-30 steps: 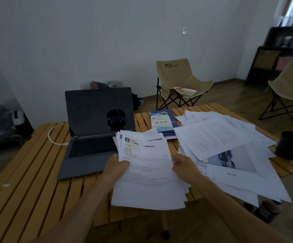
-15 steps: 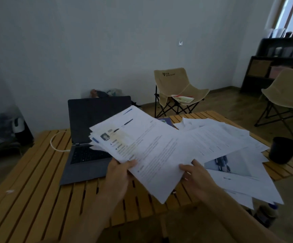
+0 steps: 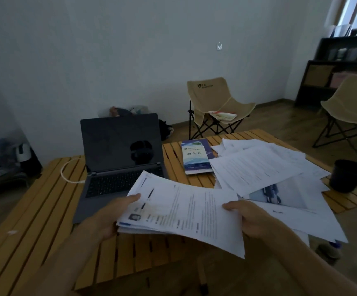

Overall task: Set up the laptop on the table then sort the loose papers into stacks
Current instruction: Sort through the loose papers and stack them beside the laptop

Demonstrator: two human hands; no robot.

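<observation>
A dark grey laptop (image 3: 119,159) stands open on the slatted wooden table (image 3: 34,210), screen dark, a white cable at its left. In front of it I hold a bundle of printed papers (image 3: 186,212) sideways above the table's front edge. My left hand (image 3: 111,216) grips the bundle's left end, thumb on top. Gripping the right end is my right hand (image 3: 252,218). A loose pile of white papers (image 3: 265,174) lies spread over the right part of the table.
A blue booklet (image 3: 195,157) lies between the laptop and the loose pile. A black cup (image 3: 347,175) stands at the table's right edge. Two beige folding chairs (image 3: 216,105) stand behind, a dark shelf (image 3: 340,69) at the far right, a bottle (image 3: 331,251) on the floor.
I have turned the bundle from upright to sideways and lowered it toward the table's front edge. Both hands kept their hold on it. The camera view shifted slightly.
</observation>
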